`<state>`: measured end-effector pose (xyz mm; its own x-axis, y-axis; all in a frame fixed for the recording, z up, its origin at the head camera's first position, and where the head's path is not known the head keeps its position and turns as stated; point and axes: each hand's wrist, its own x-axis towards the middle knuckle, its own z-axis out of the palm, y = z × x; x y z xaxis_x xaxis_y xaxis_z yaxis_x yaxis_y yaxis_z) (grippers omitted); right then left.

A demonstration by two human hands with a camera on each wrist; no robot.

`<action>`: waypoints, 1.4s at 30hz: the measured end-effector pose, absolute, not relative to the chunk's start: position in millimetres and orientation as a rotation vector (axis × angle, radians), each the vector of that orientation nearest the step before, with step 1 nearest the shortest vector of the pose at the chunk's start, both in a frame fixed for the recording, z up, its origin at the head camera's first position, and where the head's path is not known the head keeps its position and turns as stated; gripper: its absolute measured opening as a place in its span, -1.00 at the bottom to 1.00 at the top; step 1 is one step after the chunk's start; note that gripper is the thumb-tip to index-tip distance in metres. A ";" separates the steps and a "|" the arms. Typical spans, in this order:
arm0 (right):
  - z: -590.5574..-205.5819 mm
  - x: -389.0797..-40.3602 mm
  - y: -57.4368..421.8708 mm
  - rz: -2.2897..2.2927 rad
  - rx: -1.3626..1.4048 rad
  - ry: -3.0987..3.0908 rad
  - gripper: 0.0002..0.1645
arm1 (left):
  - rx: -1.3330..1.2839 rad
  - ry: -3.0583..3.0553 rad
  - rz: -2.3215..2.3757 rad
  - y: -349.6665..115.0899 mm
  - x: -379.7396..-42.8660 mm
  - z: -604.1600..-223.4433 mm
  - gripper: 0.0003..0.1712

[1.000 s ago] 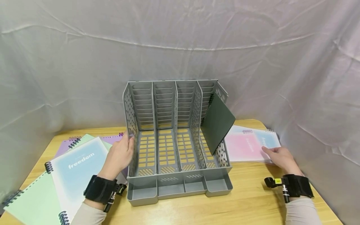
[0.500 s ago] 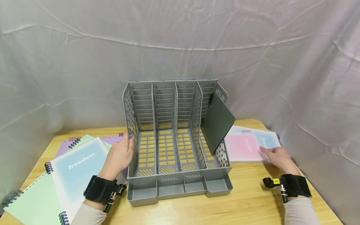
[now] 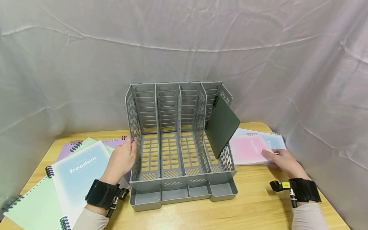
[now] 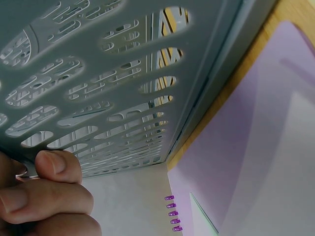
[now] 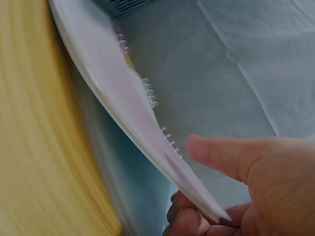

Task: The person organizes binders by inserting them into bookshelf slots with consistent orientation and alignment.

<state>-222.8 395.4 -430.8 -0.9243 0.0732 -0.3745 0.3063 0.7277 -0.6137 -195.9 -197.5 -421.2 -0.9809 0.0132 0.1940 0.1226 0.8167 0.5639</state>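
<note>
My left hand point(image 3: 122, 158) grips the left side wall of a grey desktop file organizer point(image 3: 169, 177). In the left wrist view its curled fingers point(image 4: 54, 196) lie against the slotted panel. On the right, my right hand point(image 3: 284, 161) holds the near right corner of a pink spiral notebook point(image 3: 245, 150), thumb above and fingers beneath. The right wrist view shows that corner raised over a blue spiral notebook point(image 5: 135, 169). A dark green spiral notebook point(image 3: 222, 126) leans in the organizer's rightmost compartment, its front part sticking out.
Left of the organizer lie overlapping spiral notebooks: a blue-and-white notebook point(image 3: 81, 172), a green notebook point(image 3: 37, 199) and a purple notebook point(image 3: 64, 151). The wooden table point(image 3: 207, 214) meets a grey fabric backdrop point(image 3: 184, 57) behind and at the right.
My right hand has shifted slightly left, its thumb now over the pink notebook, whose right edge shifts a little over the blue one. My left hand and the organizer stay put.
</note>
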 end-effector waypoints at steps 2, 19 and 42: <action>-430.9 -222.9 395.5 -1.032 0.295 2.608 0.30 | -0.102 -2.820 -0.894 -197.5 -195.7 -421.1 -0.55; -437.0 -224.9 387.9 -1.396 0.242 2.507 -0.49 | -0.113 -2.807 -0.897 -198.7 -197.3 -423.1 -0.64; -437.2 -227.1 374.8 -1.451 0.241 2.499 -0.30 | -0.105 -2.820 -0.908 -198.8 -196.5 -423.5 -0.57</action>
<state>-227.1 374.8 -437.2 -0.9573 0.0212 -0.2884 0.2610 0.4930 -0.8300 -196.5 -198.8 -423.5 -0.9819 0.0127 0.1889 0.1205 0.8116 0.5717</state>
